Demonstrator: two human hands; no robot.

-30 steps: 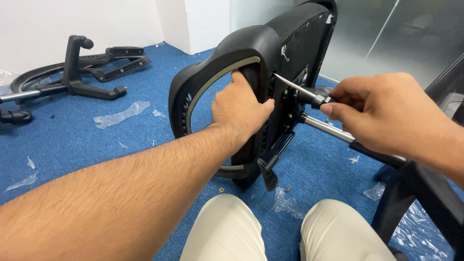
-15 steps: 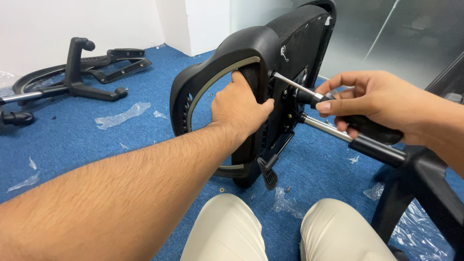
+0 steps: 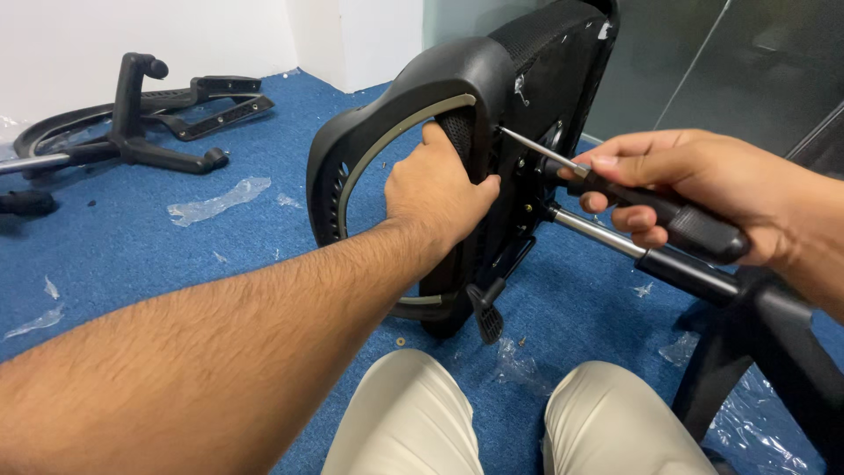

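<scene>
A black chair seat (image 3: 492, 97) stands on edge at frame centre on blue carpet (image 3: 132, 255); the left hand (image 3: 437, 189) has its grip closed on the rim, the right hand (image 3: 694, 185), right of centre, holds a screwdriver (image 3: 655, 209), tip against the underside; chair base (image 3: 132, 132) upper left

I'm seeing the black chair seat (image 3: 492, 97) standing on its edge on the blue carpet, its underside and mechanism facing me, with a curved black armrest loop (image 3: 352, 158) lined in grey arching off its left side. The screwdriver (image 3: 651, 207), black-handled with a slim metal shaft, is lying nearly level, its tip meeting the seat's underside.
</scene>
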